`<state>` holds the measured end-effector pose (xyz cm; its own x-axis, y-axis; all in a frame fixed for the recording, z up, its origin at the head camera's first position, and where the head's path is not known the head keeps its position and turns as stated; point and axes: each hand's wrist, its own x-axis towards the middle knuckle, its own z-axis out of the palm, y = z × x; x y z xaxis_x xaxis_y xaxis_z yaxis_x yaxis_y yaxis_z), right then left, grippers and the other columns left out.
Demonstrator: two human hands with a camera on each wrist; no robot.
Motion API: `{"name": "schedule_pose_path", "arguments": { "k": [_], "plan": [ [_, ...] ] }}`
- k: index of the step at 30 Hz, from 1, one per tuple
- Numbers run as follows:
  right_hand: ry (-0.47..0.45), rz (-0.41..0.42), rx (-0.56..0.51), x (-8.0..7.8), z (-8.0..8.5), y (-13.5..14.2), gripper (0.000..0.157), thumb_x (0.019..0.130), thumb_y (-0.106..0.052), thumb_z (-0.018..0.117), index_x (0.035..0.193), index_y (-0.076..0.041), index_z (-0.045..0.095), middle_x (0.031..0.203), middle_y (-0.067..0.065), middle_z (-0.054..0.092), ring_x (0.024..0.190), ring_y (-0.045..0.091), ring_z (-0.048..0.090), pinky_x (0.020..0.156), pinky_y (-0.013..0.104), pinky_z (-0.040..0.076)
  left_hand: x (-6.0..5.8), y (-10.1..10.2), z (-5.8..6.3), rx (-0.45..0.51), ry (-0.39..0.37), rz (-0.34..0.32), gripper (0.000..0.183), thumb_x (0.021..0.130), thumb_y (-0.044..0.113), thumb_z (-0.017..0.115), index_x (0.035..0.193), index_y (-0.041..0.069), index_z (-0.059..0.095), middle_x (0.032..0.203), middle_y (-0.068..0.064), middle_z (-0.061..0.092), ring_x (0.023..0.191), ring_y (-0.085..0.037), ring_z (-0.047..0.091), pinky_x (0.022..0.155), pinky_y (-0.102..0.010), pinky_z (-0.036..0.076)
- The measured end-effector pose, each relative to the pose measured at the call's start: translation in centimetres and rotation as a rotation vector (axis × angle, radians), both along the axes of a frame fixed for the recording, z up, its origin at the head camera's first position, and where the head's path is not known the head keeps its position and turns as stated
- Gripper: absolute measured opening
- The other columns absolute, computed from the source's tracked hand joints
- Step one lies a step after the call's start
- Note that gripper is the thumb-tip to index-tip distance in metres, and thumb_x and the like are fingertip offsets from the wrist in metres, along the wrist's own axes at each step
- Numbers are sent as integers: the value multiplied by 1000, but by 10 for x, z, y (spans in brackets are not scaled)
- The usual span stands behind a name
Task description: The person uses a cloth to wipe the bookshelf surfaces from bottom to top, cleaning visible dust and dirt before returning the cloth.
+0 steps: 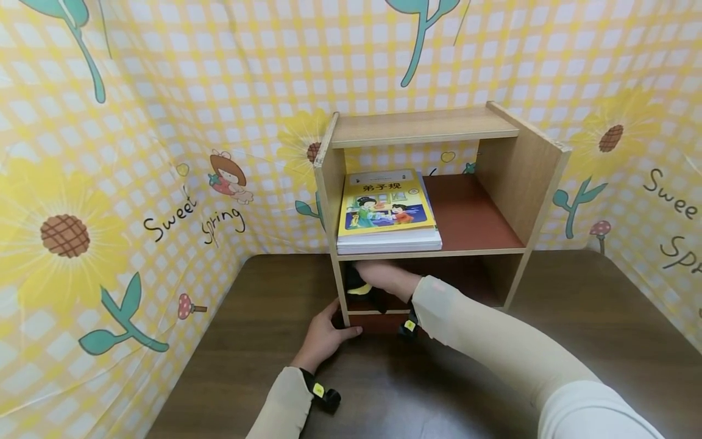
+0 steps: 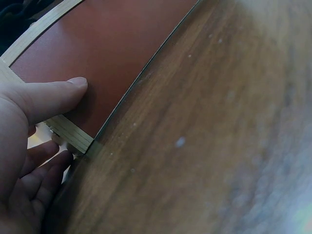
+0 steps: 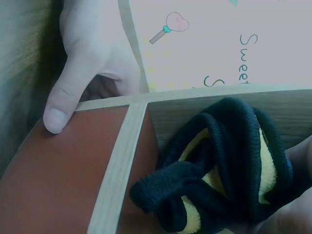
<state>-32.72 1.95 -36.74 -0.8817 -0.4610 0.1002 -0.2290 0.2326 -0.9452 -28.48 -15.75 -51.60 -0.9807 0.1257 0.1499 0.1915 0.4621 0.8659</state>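
**Soft, dark cloth low down in the shelf**

Find the fuzzy bundle of dark cloth with yellow parts (image 3: 239, 141) in the low left part of the open, pale wooden shelf (image 1: 540, 177), close to the side wall. Probably soft, light and floppy, with little to break and not much slip. Best to grab a fat bunch of folds, not just the loose end near the front: likely to unroll that way.

Grasped now between the thumb and fingers of the bare right hand (image 1: 384, 275). Clasped by the bare left hand (image 1: 322, 338): the shelf's bottom left corner, with the thumb on the flat red-brown front board (image 1: 378, 323) and the other fingers round the side. Maybe good for keeping the shelf still on the dark brown wooden counter (image 1: 247, 305).

Hard to see: the right fingertips, lost behind folds; the dark back of the low part, under the board with the yellow picture book (image 1: 386, 201). Can't tell the cloth's full size. Cut off in the right wrist view: most of the right hand.
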Motion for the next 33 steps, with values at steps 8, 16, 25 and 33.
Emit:
{"name": "schedule_pose_path", "arguments": {
  "k": [8,16,25,33],
  "plan": [
    [74,-63,360,-18,-35,2,42,105,-25,44,138,0,49,107,9,59,76,16,52,70,33,45,0,-1,-2,2,11,-5,82,76,32,84,147,17,45,135,-4,55,124,-23,49,100,-47,40],
    [66,-139,354,18,-6,-1,48,101,-14,48,145,4,39,142,19,44,77,19,48,65,30,39,-1,-2,-3,-2,22,-13,80,75,34,85,145,23,47,129,1,59,118,-19,53,97,-46,43],
    [106,-86,192,31,-6,2,59,99,-10,48,154,-7,25,153,11,31,119,22,45,95,38,40,-2,-1,0,-13,7,-21,78,75,41,83,143,27,48,118,5,63,107,-15,58,91,-43,46],
    [192,-56,226,38,-3,5,56,100,-7,50,151,-3,29,147,15,39,118,22,49,92,39,44,-1,1,3,3,14,-34,73,75,35,84,140,28,51,113,6,65,103,-13,60,89,-42,46]
  ]
}}
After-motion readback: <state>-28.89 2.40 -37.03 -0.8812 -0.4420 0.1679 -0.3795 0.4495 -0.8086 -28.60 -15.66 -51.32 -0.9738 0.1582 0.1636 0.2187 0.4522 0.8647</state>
